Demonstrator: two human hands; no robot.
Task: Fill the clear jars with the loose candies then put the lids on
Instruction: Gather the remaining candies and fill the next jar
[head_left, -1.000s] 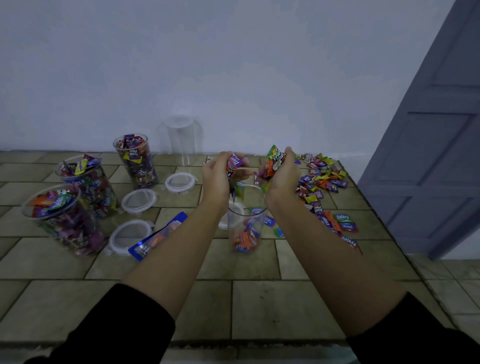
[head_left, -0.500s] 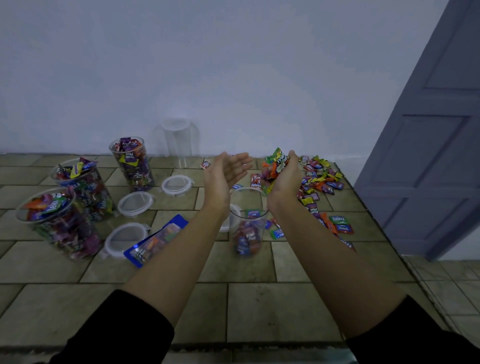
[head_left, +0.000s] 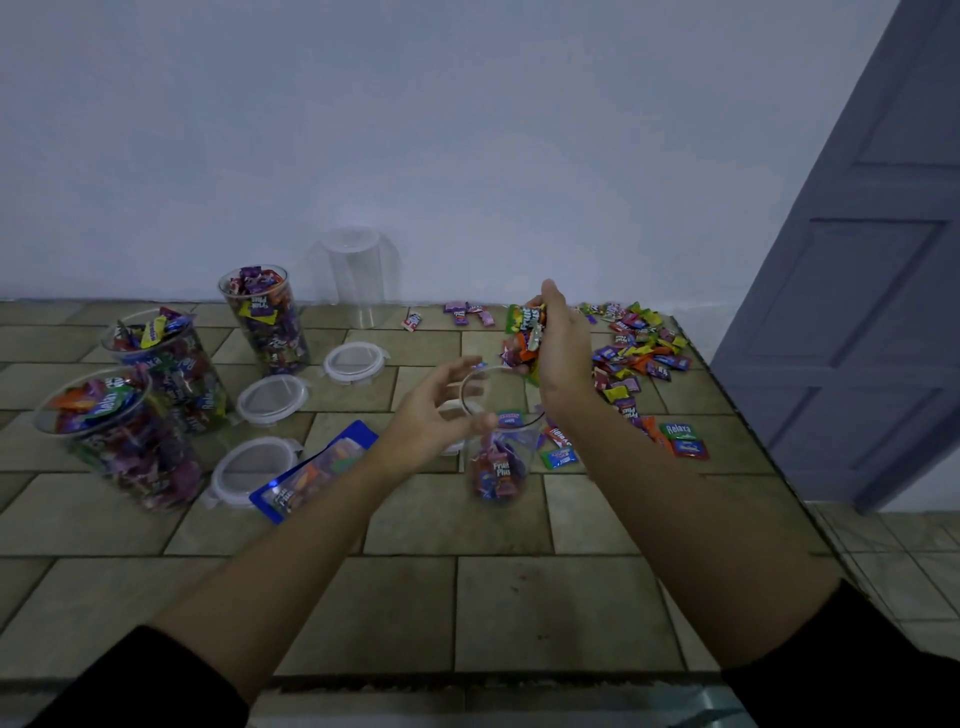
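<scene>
Your right hand (head_left: 563, 358) grasps candies (head_left: 524, 332) above the part-filled jar (head_left: 501, 462); your left hand (head_left: 431, 421), relaxed, holds nothing beside its rim. Left of it, three full jars (head_left: 267, 322) await lids (head_left: 272, 397); beyond stands an empty jar (head_left: 356, 275).

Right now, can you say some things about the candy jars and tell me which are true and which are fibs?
1. The right hand holds wrapped candies above the middle jar. True.
2. The middle jar is full to the top. False: candies fill only its bottom.
3. The jar by the wall is empty. True.
4. Every filled jar wears its lid. False: the three full jars stand open, lids lying on the table.
5. Both hands grip candies. False: the left hand is open, holding none.
</scene>
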